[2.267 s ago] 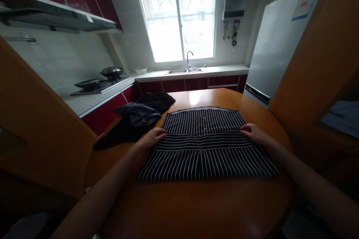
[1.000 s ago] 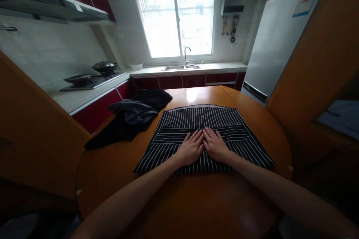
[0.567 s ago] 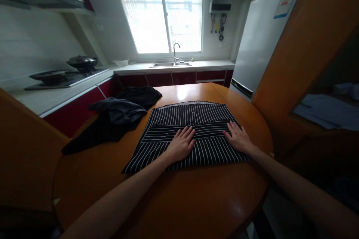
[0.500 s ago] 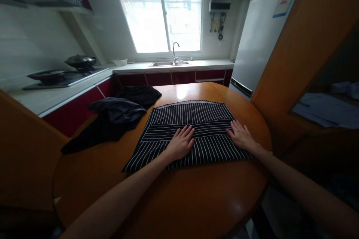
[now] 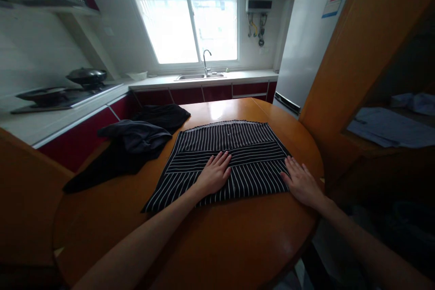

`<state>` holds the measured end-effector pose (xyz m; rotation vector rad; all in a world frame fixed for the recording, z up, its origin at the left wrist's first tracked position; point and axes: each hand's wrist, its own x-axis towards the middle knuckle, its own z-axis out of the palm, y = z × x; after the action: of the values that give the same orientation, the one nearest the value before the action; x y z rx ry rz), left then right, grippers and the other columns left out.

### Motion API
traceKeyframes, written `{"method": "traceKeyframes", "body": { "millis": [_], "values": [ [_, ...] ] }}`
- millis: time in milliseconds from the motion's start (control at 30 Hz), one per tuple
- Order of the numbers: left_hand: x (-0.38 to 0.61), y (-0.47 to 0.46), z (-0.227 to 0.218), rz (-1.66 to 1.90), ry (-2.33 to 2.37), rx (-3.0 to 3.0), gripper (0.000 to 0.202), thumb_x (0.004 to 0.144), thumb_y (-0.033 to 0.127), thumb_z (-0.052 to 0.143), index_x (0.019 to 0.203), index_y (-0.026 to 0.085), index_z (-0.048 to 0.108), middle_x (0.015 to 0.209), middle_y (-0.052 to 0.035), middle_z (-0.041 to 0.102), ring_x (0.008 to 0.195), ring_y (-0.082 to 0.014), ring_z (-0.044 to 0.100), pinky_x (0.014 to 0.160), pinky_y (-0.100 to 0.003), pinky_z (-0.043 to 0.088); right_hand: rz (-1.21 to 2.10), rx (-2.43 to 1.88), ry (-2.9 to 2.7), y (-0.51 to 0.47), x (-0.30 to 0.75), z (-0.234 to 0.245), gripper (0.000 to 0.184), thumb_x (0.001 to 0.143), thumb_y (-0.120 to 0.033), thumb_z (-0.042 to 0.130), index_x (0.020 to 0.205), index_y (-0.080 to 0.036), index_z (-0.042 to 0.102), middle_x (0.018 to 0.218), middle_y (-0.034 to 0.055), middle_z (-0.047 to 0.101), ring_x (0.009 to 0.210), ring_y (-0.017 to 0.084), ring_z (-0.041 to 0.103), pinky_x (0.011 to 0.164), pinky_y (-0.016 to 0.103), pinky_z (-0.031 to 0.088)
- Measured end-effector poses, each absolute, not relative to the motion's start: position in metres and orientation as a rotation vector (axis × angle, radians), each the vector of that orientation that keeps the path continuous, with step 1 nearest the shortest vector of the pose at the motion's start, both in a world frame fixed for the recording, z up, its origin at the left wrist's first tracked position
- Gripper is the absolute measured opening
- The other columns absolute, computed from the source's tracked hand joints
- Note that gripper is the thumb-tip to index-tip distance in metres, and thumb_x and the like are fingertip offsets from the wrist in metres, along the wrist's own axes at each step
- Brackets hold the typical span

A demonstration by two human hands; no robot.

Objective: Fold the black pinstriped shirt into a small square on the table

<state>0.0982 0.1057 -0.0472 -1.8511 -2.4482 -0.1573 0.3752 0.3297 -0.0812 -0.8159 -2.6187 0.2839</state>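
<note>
A black garment with white stripes [image 5: 234, 142] lies spread and folded on the wooden table [image 5: 238, 240]. Its stripes run lengthwise at top and bottom, with a crosswise striped band across the middle. My left hand [image 5: 215, 175] rests flat near the garment's centre, fingers stretched out. At the garment's lower right edge is my right hand [image 5: 302, 183], its fingers extended and its fingertips touching the cloth. Neither hand grips anything.
On the table's left side lies a heap of dark clothes [image 5: 136, 142]. Beyond stand a counter with a sink [image 5: 200, 76], a stove with a pan [image 5: 86, 77], and a refrigerator [image 5: 302, 50] at right. Papers [image 5: 390, 127] lie on a shelf at far right.
My right hand has slid toward me and outward to the garment's right edge. My left hand stays on the cloth. The whole view has shifted slightly.
</note>
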Motion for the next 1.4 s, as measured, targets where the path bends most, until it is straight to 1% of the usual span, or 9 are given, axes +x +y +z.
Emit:
{"method": "traceKeyframes", "body": {
  "millis": [67, 200, 400, 567, 767, 933, 1100, 1267, 1400],
  "values": [
    [0.098, 0.106, -0.048, -0.165, -2.445, -1.846, 0.058, 0.106, 0.045, 0.021, 0.158, 0.020, 0.028, 0.164, -0.0023, 0.021, 0.153, -0.0218, 0.015, 0.123, -0.046, 0.016, 0.466, -0.869, -2.440, 0.346, 0.394, -0.079, 0.062, 0.098, -0.050, 0.032, 0.135, -0.007, 0.058, 0.146, 0.0196, 0.052, 0.139, 0.030, 0.044, 0.118, 0.049, 0.029],
    [0.097, 0.107, -0.049, -0.179, -2.431, -1.847, 0.058, 0.105, 0.046, 0.022, 0.157, 0.021, 0.028, 0.164, -0.0025, 0.022, 0.153, -0.0222, 0.014, 0.123, -0.046, 0.016, 0.794, -0.934, -2.110, 0.361, 0.419, -0.068, 0.052, 0.097, -0.052, 0.034, 0.092, -0.017, 0.073, 0.115, 0.0158, 0.070, 0.110, 0.027, 0.064, 0.101, 0.041, 0.046],
    [0.097, 0.106, -0.046, -0.164, -2.449, -1.841, 0.058, 0.106, 0.046, 0.021, 0.157, 0.020, 0.029, 0.164, -0.0027, 0.022, 0.153, -0.0225, 0.015, 0.123, -0.046, 0.015, 0.887, -0.832, -2.243, 0.356, 0.421, -0.060, 0.042, 0.086, -0.054, 0.054, 0.068, -0.021, 0.072, 0.112, 0.0132, 0.068, 0.110, 0.029, 0.060, 0.100, 0.043, 0.044],
    [0.098, 0.106, -0.044, -0.169, -2.450, -1.840, 0.058, 0.106, 0.047, 0.021, 0.157, 0.021, 0.029, 0.164, -0.0031, 0.024, 0.152, -0.0222, 0.016, 0.123, -0.045, 0.015, 0.781, -0.796, -2.187, 0.350, 0.421, -0.054, 0.035, 0.083, -0.052, 0.061, 0.069, -0.022, 0.072, 0.099, 0.0101, 0.067, 0.100, 0.028, 0.061, 0.095, 0.043, 0.044],
    [0.098, 0.106, -0.046, -0.208, -2.451, -1.845, 0.057, 0.105, 0.047, 0.023, 0.157, 0.023, 0.029, 0.164, -0.0024, 0.024, 0.152, -0.0228, 0.017, 0.123, -0.046, 0.016, 1.030, -0.780, -2.047, 0.342, 0.426, -0.048, 0.035, 0.082, -0.055, 0.065, 0.078, -0.020, 0.071, 0.085, 0.0071, 0.071, 0.083, 0.025, 0.065, 0.077, 0.035, 0.052],
    [0.095, 0.107, -0.051, -0.219, -2.439, -1.842, 0.057, 0.105, 0.048, 0.022, 0.158, 0.026, 0.028, 0.164, -0.0015, 0.023, 0.152, -0.0229, 0.017, 0.123, -0.046, 0.015, 1.041, -0.810, -2.125, 0.342, 0.425, -0.049, 0.036, 0.088, -0.054, 0.058, 0.079, -0.020, 0.066, 0.074, 0.0037, 0.067, 0.071, 0.021, 0.062, 0.066, 0.031, 0.050],
    [0.094, 0.107, -0.053, -0.219, -2.434, -1.835, 0.057, 0.105, 0.048, 0.022, 0.157, 0.026, 0.029, 0.164, -0.0010, 0.025, 0.152, -0.0223, 0.018, 0.123, -0.045, 0.016, 1.027, -0.806, -2.236, 0.344, 0.420, -0.051, 0.036, 0.089, -0.053, 0.054, 0.089, -0.019, 0.068, 0.087, 0.0073, 0.071, 0.083, 0.024, 0.065, 0.076, 0.035, 0.051],
    [0.097, 0.106, -0.048, -0.218, -2.442, -1.834, 0.057, 0.105, 0.048, 0.023, 0.157, 0.024, 0.030, 0.163, -0.0017, 0.026, 0.152, -0.0224, 0.019, 0.123, -0.045, 0.016, 0.805, -0.757, -2.443, 0.348, 0.420, -0.050, 0.041, 0.089, -0.051, 0.053, 0.060, -0.023, 0.058, 0.081, 0.0070, 0.065, 0.082, 0.024, 0.061, 0.080, 0.037, 0.049],
    [0.097, 0.106, -0.048, -0.231, -2.443, -1.838, 0.058, 0.105, 0.050, 0.021, 0.157, 0.024, 0.030, 0.164, -0.0021, 0.026, 0.152, -0.0225, 0.018, 0.123, -0.045, 0.016, 0.705, -0.808, -2.433, 0.351, 0.421, -0.055, 0.042, 0.092, -0.049, 0.045, 0.063, -0.023, 0.063, 0.088, 0.0081, 0.068, 0.090, 0.025, 0.061, 0.087, 0.040, 0.047]
  ]
}}
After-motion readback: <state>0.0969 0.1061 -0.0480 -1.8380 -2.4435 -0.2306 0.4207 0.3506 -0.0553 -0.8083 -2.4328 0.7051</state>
